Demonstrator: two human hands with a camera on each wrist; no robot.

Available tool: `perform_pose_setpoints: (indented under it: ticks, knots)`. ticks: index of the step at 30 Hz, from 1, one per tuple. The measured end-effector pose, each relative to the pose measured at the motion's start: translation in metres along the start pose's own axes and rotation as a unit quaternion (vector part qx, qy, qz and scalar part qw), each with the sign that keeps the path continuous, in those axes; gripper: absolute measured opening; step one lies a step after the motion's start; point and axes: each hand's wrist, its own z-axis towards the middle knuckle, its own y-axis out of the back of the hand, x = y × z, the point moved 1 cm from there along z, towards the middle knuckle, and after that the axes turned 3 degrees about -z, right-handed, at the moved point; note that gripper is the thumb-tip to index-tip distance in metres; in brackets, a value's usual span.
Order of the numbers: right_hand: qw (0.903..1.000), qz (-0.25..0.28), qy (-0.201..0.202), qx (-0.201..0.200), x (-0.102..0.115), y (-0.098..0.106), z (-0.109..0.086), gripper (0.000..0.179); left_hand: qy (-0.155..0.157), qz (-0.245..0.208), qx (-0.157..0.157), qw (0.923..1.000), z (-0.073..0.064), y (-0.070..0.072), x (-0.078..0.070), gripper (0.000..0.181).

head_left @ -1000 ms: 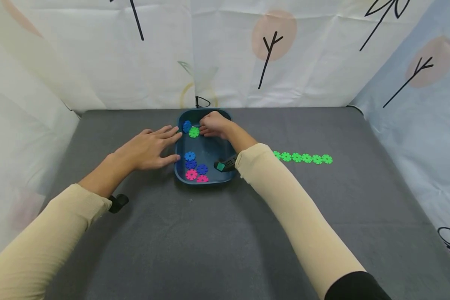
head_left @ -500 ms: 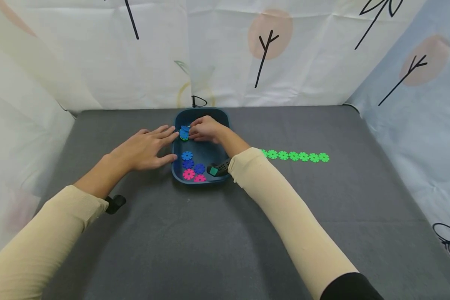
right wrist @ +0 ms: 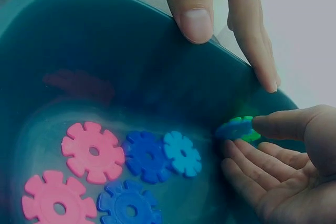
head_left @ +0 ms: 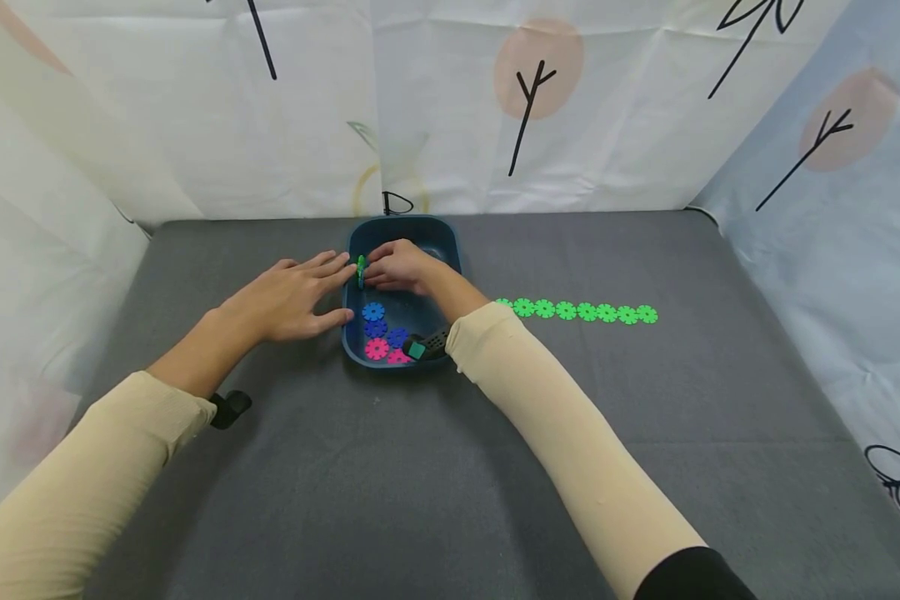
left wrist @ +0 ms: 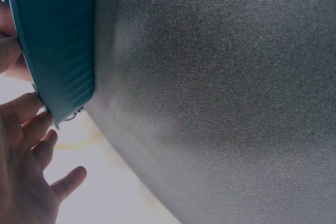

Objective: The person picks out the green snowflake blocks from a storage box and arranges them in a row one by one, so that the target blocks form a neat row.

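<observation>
A dark blue-green basin sits toward the back of the table and holds several notched plastic discs. My right hand is inside it by the left wall, pinching a green notched disc and a blue notched disc together between thumb and fingers. In the head view the green disc stands on edge. My left hand rests on the basin's left rim with fingers spread and straight; the right wrist view shows its thumb on the rim.
On the basin floor lie pink notched discs and blue notched discs. A row of several green notched discs runs across the table right of the basin, its left end partly behind my right sleeve. A patterned cloth wall stands behind.
My right hand has moved left inside the basin to its left wall. The green and blue discs now stand on edge in its fingers. My left hand has stayed on the rim.
</observation>
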Motion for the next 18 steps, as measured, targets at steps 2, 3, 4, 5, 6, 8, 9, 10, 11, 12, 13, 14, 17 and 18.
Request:
perform_pose_setpoints:
  ticks: [2,3,4,5,6,8,9,10,11,12,13,14,17,18]
  knots:
    - [1.0,0.0,-0.004,-0.006,-0.0003,-0.001,0.0003,0.046,-0.001,-0.001,-0.001,1.0,-0.0001,0.0001,-0.0003,0.073]
    - [0.9999,-0.001,-0.007,-0.009,-0.0004,-0.0013,0.0004,0.047,0.0,-0.002,0.0,1.0,0.0,0.0001,-0.0002,0.073]
    - [0.9999,-0.001,-0.009,-0.011,-0.0005,-0.0015,0.0004,0.048,0.0,-0.003,0.001,1.0,0.0001,0.0002,-0.0001,0.073]
    - [0.9999,-0.002,-0.01,-0.014,-0.0006,-0.0018,0.0005,0.048,0.0,-0.003,0.002,1.0,0.0002,0.0003,-0.0002,0.073]
    - [0.9998,-0.003,-0.011,-0.017,-0.001,-0.0021,0.0008,0.048,0.001,-0.003,0.002,1.0,0.0004,0.0004,-0.0002,0.073]
    - [0.9997,-0.008,-0.008,-0.023,-0.0021,-0.0025,0.0013,0.047,0.003,-0.005,0.004,1.0,0.0009,0.0003,0.0,0.073]
    - [0.9995,-0.012,-0.005,-0.027,-0.0029,-0.0025,0.0017,0.046,0.003,-0.006,0.005,1.0,0.0011,0.0002,-0.0002,0.073]
    - [0.9993,-0.015,-0.002,-0.033,-0.0038,-0.0026,0.0019,0.045,0.004,-0.006,0.004,1.0,0.0012,0.0001,-0.0004,0.073]
    - [0.9991,-0.019,0.001,-0.038,-0.0048,-0.0027,0.0023,0.043,0.004,-0.007,0.004,1.0,0.0013,0.0,-0.0008,0.073]
    - [0.9988,-0.022,0.003,-0.044,-0.0058,-0.0028,0.0026,0.042,0.004,-0.007,0.004,1.0,0.0013,-0.0002,-0.0012,0.073]
    - [0.9985,-0.025,0.006,-0.048,-0.0065,-0.0028,0.0025,0.042,0.004,-0.008,0.004,1.0,0.0012,-0.0003,-0.0014,0.073]
    - [0.9982,-0.028,0.008,-0.052,-0.0069,-0.0028,0.0025,0.041,0.003,-0.007,0.004,1.0,0.0012,-0.0004,-0.0017,0.073]
    - [0.9969,-0.053,0.013,-0.057,-0.007,-0.0019,0.0015,0.041,0.0,-0.007,0.002,1.0,0.0013,-0.0003,-0.002,0.073]
    - [0.9961,-0.065,0.015,-0.057,-0.0066,-0.0016,0.0009,0.04,-0.001,-0.007,0.002,1.0,0.0014,-0.0001,-0.002,0.073]
